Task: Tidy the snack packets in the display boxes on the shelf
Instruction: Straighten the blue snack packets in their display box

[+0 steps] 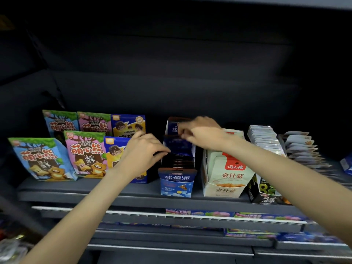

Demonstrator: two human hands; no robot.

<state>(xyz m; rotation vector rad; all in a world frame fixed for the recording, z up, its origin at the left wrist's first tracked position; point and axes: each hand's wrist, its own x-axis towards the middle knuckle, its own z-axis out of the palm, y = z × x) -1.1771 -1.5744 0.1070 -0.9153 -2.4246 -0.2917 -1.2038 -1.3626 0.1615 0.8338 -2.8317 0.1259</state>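
A blue display box [176, 184] stands at the middle of the dark shelf [114, 195], filled with a row of dark blue snack packets [178, 147]. My left hand [142, 149] reaches in from the left, its fingertips touching the packets at the box's left side. My right hand [202, 133] is over the back of the same box, fingers curled down onto the rearmost packets. To the right stands a white display box [222, 187] of pale packets with red labels [231, 164]. Motion blur hides the exact finger grip.
Standing pouches in blue, pink and dark blue [85, 153] fill the shelf's left side in two rows. At the right are a black box [264, 195] and rows of grey packets [266, 140]. Lower shelves hold colourful packs [247, 214].
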